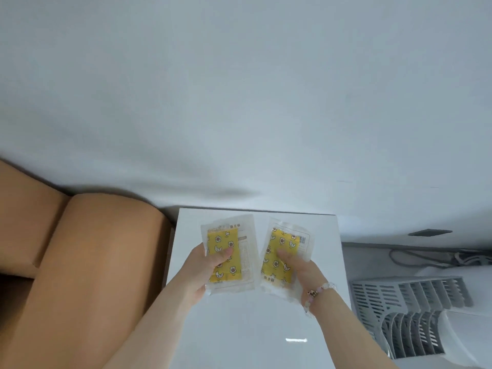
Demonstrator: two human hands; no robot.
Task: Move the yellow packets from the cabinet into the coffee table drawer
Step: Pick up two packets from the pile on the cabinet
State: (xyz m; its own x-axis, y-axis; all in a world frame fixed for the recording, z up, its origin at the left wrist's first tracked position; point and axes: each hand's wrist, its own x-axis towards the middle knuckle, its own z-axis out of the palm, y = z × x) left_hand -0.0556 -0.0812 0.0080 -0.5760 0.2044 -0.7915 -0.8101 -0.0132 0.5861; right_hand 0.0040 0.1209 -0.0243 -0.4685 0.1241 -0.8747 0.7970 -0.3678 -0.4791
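Head camera shows our two hands low in the centre. Our left hand (205,270) pinches one yellow packet (231,235) under its thumb. Our right hand (302,274), wearing one bead bracelet (319,290), pinches a second yellow packet (279,267). Both are held side by side over one white table (253,328). Beyond, one tan sofa (93,262) fills the lower left and one grey slotted rack (412,294) sits lower right.

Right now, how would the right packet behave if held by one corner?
Probably floppy: the right packet looks crumpled and bowed under the thumb of the right hand, more than the left packet. Likely light: a thumb-and-finger grip carries it. Its glossy clear wrapper may be slippery.
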